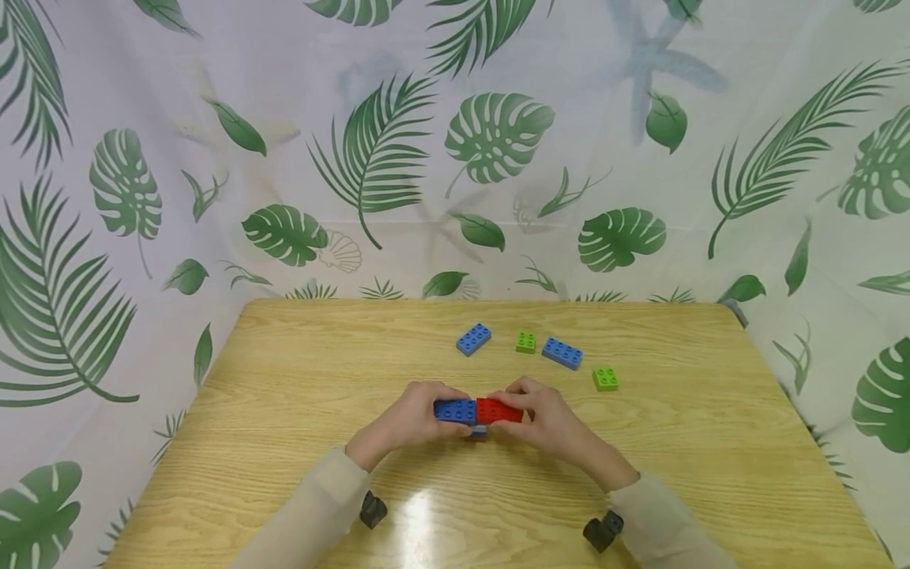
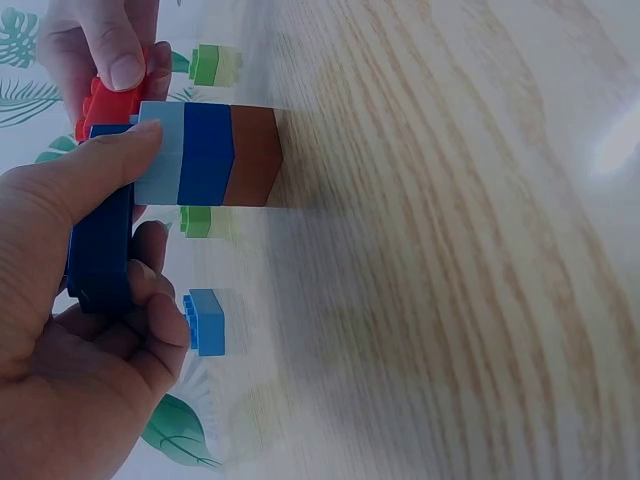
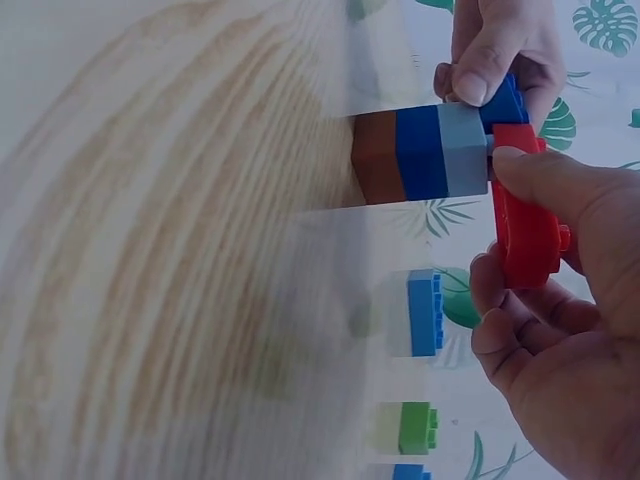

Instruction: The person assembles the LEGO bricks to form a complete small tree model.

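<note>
A small tower stands on the table: a brown brick point(image 2: 256, 157) at the bottom, a dark blue brick point(image 2: 208, 155) over it, then a light blue brick point(image 2: 160, 180). My left hand point(image 1: 419, 415) grips a long blue brick point(image 1: 455, 412) by its sides, its inner end over the tower's top. From the other side, my right hand point(image 1: 550, 423) pinches a red brick point(image 3: 528, 235) between thumb and fingers. The red brick's inner end meets the blue one above the tower, and a light blue stud shows beneath it in the right wrist view.
Behind the hands lie two blue bricks point(image 1: 473, 339) and two small green bricks point(image 1: 606, 379), spread loosely across the wooden table point(image 1: 320, 356). A leaf-print curtain point(image 1: 398, 261) hangs along the table's far edge and sides. Each wrist carries a small black camera point(image 1: 373, 510).
</note>
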A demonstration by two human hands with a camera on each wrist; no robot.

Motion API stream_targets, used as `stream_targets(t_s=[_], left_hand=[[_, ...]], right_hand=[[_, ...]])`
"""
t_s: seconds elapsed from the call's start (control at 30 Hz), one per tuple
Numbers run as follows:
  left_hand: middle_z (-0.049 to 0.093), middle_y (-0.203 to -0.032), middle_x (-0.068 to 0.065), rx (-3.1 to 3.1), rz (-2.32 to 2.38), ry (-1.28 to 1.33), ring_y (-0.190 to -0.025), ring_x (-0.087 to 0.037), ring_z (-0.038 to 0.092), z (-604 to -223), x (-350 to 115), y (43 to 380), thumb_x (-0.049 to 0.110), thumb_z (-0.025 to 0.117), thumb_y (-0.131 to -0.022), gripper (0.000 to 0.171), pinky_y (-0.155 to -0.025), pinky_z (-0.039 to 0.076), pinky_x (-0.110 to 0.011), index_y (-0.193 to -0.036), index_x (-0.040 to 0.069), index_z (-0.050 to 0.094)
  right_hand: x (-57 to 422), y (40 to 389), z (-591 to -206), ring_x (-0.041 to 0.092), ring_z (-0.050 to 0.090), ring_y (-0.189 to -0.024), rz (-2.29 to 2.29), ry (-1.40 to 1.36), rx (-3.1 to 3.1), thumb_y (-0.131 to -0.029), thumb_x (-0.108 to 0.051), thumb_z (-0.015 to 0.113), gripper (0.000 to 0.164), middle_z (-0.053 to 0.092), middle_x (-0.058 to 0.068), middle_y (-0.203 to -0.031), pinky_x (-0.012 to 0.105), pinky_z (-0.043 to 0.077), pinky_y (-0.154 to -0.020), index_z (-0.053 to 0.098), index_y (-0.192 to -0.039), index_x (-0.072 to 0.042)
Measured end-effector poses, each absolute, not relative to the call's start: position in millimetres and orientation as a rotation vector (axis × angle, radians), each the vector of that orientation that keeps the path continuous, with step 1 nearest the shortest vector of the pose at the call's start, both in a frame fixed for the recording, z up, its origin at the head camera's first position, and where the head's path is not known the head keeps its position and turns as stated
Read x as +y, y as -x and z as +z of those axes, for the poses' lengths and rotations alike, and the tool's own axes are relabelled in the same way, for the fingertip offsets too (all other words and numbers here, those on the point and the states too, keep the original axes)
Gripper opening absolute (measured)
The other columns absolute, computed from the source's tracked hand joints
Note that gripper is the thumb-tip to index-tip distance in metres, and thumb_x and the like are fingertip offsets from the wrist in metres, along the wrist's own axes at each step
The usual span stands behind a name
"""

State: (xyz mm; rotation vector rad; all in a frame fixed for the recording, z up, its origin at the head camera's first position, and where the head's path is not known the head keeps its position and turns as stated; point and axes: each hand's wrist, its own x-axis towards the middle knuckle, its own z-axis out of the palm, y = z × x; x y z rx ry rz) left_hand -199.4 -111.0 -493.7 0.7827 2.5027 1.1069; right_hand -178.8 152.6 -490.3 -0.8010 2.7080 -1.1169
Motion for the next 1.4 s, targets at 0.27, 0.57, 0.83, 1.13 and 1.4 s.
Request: stream_targets(t_s=[0.27, 0.57, 0.83, 1.13, 1.4], left_hand=[[0.076, -0.119, -0.005, 2.519, 1.084, -0.79, -0.098, -0.011, 0.065, -494.5, -110.6, 200.2, 0.028, 0.085, -0.092, 0.044, -0.086, 0.056, -0.028, -0.131, 0.011, 0.074], [0.076, -0.119, -0.005, 2.529, 1.07, -0.82, -0.098, -0.012, 0.066, -494.7, -108.1, 200.7, 0.027, 0.085, -0.092, 0.043, -0.086, 0.056, -0.029, -0.129, 0.01, 0.075], [0.077, -0.117, -0.003, 2.504, 1.109, -0.866, -0.097, -0.012, 0.066, -493.6, -112.1, 205.4, 0.039, 0.073, -0.1, 0.039, -0.085, 0.055, -0.028, -0.126, 0.011, 0.076], [0.076, -0.12, -0.009, 2.486, 1.483, -0.55, -0.104, -0.023, 0.068, -499.2, -126.7, 233.8, 0.037, 0.063, -0.105, 0.041, -0.083, 0.056, -0.036, -0.13, 0.005, 0.073], [0.073, -0.116, -0.015, 2.59, 1.559, -0.392, -0.106, -0.028, 0.069, -515.0, -114.8, 259.6, 0.029, 0.074, -0.1, 0.044, -0.096, 0.057, -0.044, -0.136, 0.004, 0.068]], right_hand=[[151.9, 177.9, -489.3, 0.016, 0.052, -0.084, -1.094, 0.897, 2.718, -0.095, -0.018, 0.081, 0.046, 0.064, 0.01, -0.112, 0.021, 0.044, -0.068, 0.069, -0.136, 0.001], [153.8, 178.5, -490.4, 0.015, 0.051, -0.085, -1.088, 0.875, 2.721, -0.094, -0.018, 0.081, 0.046, 0.064, 0.009, -0.112, 0.021, 0.043, -0.069, 0.07, -0.136, 0.0], [153.7, 179.6, -491.6, 0.011, 0.05, -0.086, -1.074, 0.882, 2.727, -0.094, -0.019, 0.082, 0.044, 0.065, 0.008, -0.11, 0.02, 0.044, -0.07, 0.072, -0.133, -0.002], [153.8, 181.8, -492.2, 0.014, 0.052, -0.085, -1.063, 0.881, 2.724, -0.094, -0.021, 0.081, 0.046, 0.065, 0.007, -0.109, 0.021, 0.044, -0.068, 0.071, -0.134, -0.001], [154.8, 181.3, -492.3, 0.012, 0.052, -0.084, -1.072, 0.899, 2.727, -0.094, -0.022, 0.082, 0.044, 0.066, 0.008, -0.108, 0.021, 0.044, -0.068, 0.073, -0.132, -0.002]])
